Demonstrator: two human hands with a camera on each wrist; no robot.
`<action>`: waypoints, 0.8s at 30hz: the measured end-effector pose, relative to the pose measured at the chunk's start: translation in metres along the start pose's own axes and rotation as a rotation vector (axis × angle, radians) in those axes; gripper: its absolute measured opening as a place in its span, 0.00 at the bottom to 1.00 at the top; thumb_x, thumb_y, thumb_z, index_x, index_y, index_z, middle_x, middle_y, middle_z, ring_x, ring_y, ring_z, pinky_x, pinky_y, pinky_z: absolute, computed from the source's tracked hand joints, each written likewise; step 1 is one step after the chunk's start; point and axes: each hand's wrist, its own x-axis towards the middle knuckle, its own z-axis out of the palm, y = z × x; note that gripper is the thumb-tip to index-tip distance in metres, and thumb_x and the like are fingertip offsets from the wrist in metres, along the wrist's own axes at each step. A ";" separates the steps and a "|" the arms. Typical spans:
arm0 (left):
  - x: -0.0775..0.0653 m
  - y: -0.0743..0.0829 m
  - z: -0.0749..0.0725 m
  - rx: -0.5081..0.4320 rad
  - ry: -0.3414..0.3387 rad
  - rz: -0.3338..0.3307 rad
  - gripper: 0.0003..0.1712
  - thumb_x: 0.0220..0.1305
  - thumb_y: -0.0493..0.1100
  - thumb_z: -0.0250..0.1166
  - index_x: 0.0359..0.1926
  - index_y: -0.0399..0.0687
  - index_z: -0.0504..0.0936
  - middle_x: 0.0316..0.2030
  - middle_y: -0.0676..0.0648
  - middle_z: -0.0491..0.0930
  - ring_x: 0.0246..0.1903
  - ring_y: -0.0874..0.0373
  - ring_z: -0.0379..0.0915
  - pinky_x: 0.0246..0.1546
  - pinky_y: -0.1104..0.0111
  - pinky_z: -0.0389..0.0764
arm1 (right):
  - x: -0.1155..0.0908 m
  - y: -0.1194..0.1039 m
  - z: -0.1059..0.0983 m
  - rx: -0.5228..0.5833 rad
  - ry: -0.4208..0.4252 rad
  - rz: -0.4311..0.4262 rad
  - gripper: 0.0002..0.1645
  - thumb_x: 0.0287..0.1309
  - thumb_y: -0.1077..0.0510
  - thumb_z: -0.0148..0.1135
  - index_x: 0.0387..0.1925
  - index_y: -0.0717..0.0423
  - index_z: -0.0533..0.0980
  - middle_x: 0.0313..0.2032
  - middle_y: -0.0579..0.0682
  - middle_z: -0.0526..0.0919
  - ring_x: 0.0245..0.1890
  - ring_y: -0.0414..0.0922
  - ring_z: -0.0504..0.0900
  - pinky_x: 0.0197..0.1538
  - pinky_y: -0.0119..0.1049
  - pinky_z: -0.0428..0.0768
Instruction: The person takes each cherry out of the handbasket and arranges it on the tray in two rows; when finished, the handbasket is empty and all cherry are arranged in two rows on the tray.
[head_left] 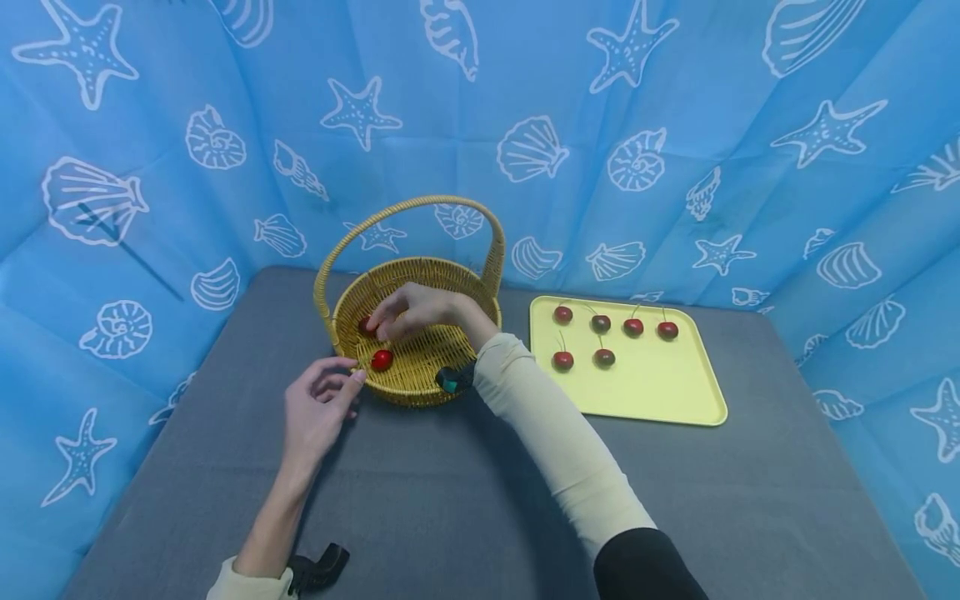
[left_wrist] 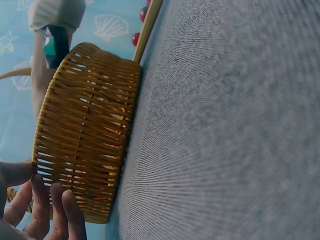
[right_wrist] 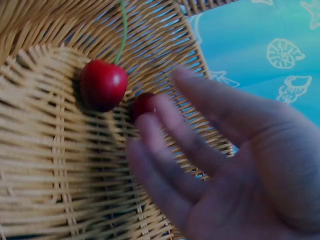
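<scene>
A woven wicker basket (head_left: pixel 408 395) with a tall arched handle stands on the grey table. My left hand (head_left: pixel 315 408) pinches its front-left rim, the thumb at the top edge and the fingers (left_wrist: pixel 59 205) against the outer wall. Inside the basket reaches my right hand (head_left: pixel 420 310), fingers loosely bent and thumb apart from them. Its fingertips overlap a dark red cherry (right_wrist: pixel 143 106) in the right wrist view. Closer to that camera lies a bright red cherry (right_wrist: pixel 103 86) with a green stem, on the basket's bottom near the wall.
To the basket's right, a pale yellow tray (head_left: pixel 660 392) carries several dark red cherries (head_left: pixel 633 327) in two rows toward its back and left. A blue curtain (head_left: pixel 555 225) with white shell and starfish prints hangs behind the table and at both sides.
</scene>
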 end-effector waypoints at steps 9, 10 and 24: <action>0.000 0.001 0.000 -0.002 -0.002 -0.011 0.15 0.74 0.46 0.74 0.54 0.44 0.86 0.34 0.41 0.89 0.28 0.56 0.86 0.26 0.69 0.89 | 0.001 0.005 0.007 0.050 -0.119 0.086 0.26 0.76 0.62 0.67 0.71 0.59 0.77 0.64 0.59 0.84 0.56 0.49 0.89 0.63 0.45 0.91; 0.000 0.001 0.000 -0.002 -0.001 -0.013 0.15 0.74 0.46 0.74 0.54 0.44 0.86 0.34 0.41 0.89 0.28 0.56 0.86 0.26 0.69 0.89 | 0.000 0.003 0.009 0.056 -0.128 0.095 0.26 0.76 0.63 0.66 0.72 0.60 0.77 0.64 0.60 0.83 0.56 0.50 0.89 0.64 0.46 0.90; 0.000 0.000 0.000 0.019 0.000 -0.023 0.15 0.74 0.46 0.73 0.55 0.44 0.86 0.36 0.39 0.89 0.29 0.56 0.86 0.27 0.69 0.89 | -0.002 0.000 0.009 -0.021 -0.141 0.045 0.23 0.73 0.65 0.68 0.67 0.59 0.81 0.65 0.57 0.85 0.57 0.47 0.89 0.61 0.37 0.90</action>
